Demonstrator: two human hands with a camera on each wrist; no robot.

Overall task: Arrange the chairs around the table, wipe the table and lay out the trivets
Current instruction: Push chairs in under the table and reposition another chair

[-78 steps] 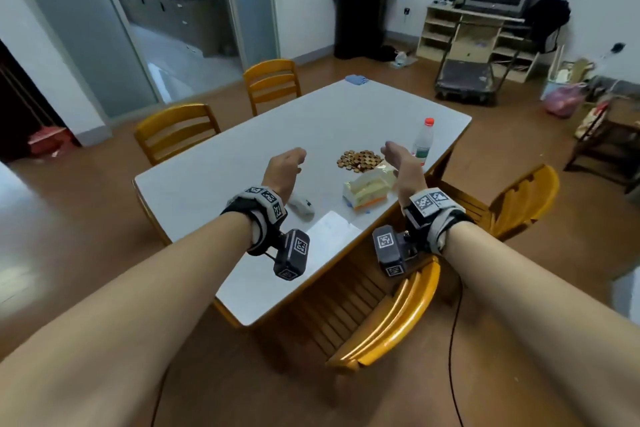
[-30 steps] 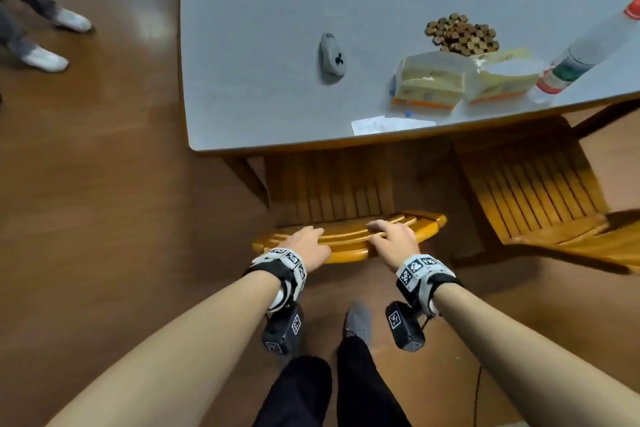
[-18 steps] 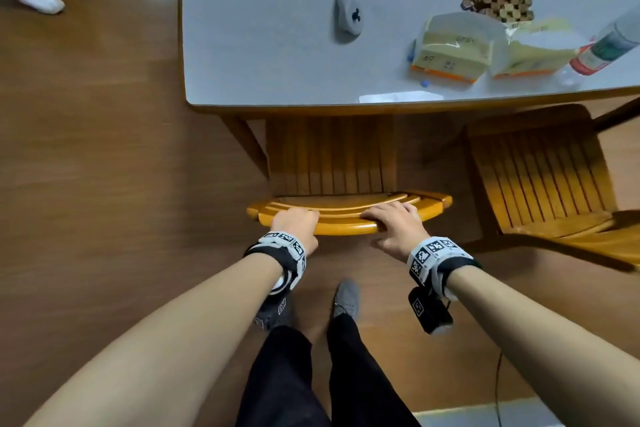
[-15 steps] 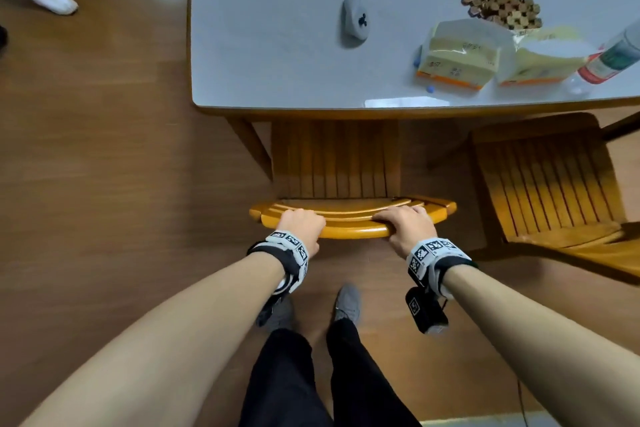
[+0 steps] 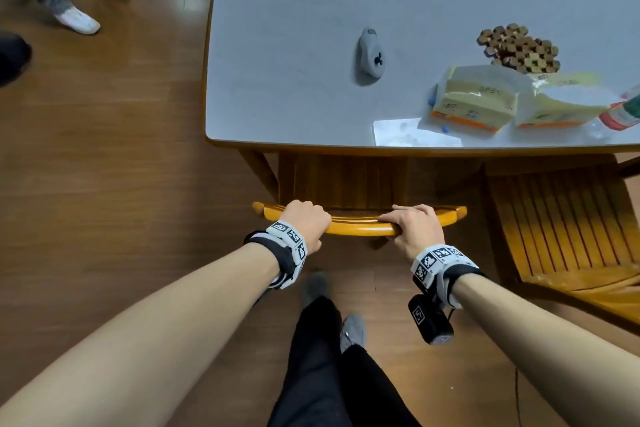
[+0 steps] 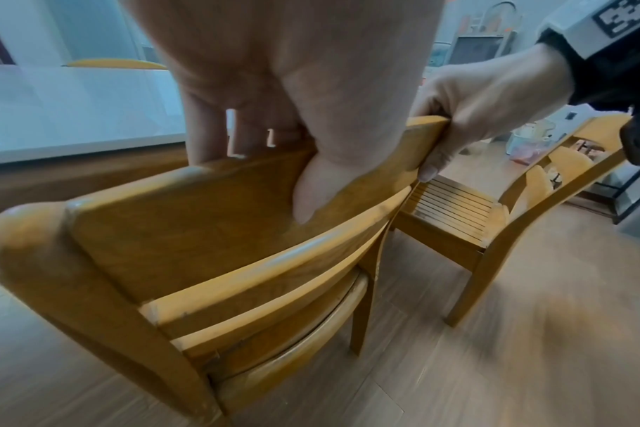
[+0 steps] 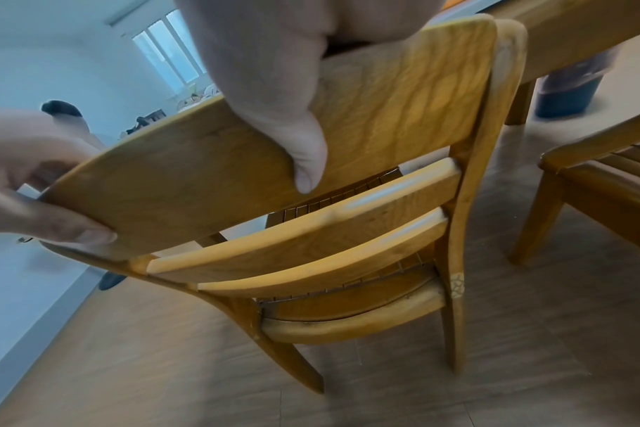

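A yellow wooden chair point(image 5: 360, 224) stands at the near side of the grey-topped table point(image 5: 294, 107), its seat tucked under the edge. My left hand point(image 5: 306, 222) grips the left part of its top rail point(image 6: 216, 208), thumb on the back face. My right hand point(image 5: 410, 224) grips the right part of the same rail point(image 7: 384, 115). A second yellow chair point(image 5: 568, 229) stands to the right, pulled out from the table. A wooden trivet point(image 5: 517, 48) of hexagon pieces lies on the table at the right.
On the table lie a grey mouse-like device point(image 5: 370, 55), two tissue packs point(image 5: 474, 97), a sheet of paper point(image 5: 412, 133) and a plastic bottle point(image 5: 621, 111). Another person's feet point(image 5: 78, 19) stand on the wooden floor at the upper left. My own legs point(image 5: 325, 357) are below the chair.
Both hands came down from above the table onto the chair's top rail and took hold of it. Since then the chair has slid further under the table.
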